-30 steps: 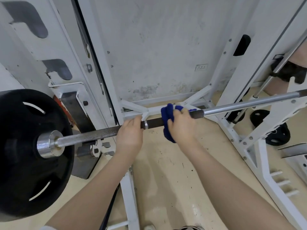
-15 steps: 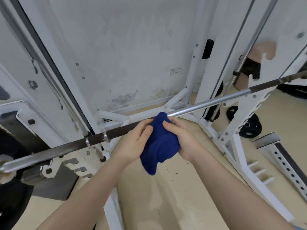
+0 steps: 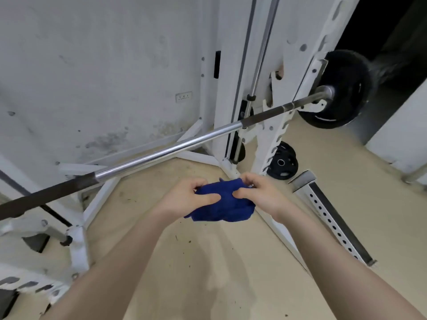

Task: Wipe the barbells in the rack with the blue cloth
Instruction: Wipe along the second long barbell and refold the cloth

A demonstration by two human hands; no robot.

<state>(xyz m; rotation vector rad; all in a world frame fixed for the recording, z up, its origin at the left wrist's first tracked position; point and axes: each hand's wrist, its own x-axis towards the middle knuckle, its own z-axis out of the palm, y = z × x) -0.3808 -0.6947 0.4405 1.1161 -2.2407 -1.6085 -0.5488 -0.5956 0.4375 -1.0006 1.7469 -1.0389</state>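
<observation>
The blue cloth (image 3: pixel 223 203) is bunched between both hands, in mid-air below the bar and apart from it. My left hand (image 3: pixel 184 198) pinches its left side and my right hand (image 3: pixel 260 195) grips its right side. The barbell (image 3: pixel 166 151) runs diagonally from lower left to upper right across the white rack (image 3: pixel 233 93). Its middle is shiny steel and its ends are dark and knurled. A black weight plate (image 3: pixel 339 88) sits on its right end.
A small black plate (image 3: pixel 283 161) leans at the foot of the right upright. A perforated white safety arm (image 3: pixel 332 218) lies on the beige floor to my right. White rack base struts (image 3: pixel 78 236) stand at left. A stained wall is behind.
Both hands came off the bar with the cloth and dropped below it. My view swung right, so the left plate left the frame and the right plate appeared.
</observation>
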